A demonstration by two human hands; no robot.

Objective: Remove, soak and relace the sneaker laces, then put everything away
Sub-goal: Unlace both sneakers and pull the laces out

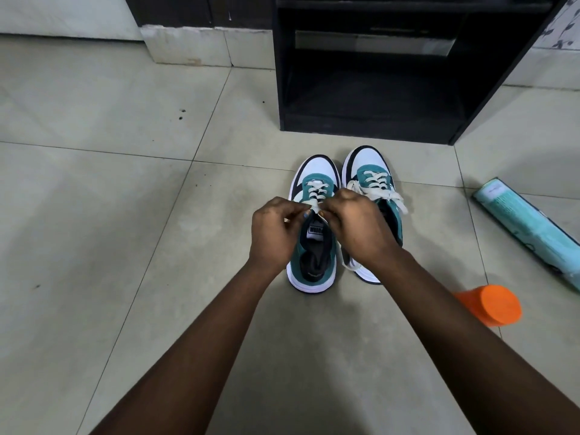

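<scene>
Both hands meet over the left sneaker (314, 246) on the tiled floor (125, 215). The left hand (276, 233) and right hand (357, 227) each keep a narrow grip, fingers curled tight, pinching the white lace (315, 191) at the top of its tongue — the lace is already threaded through the eyelets ahead of the hands. Just beside this shoe, touching or nearly so, stands the right sneaker (373, 183), its lace tied in a loose bow. Beyond the sneakers, an open black cabinet (376, 89) — its lower shelf dark, contents unclear. Right of the sneakers lie an orange-capped bottle (492, 306) and a teal box (530, 227).
</scene>
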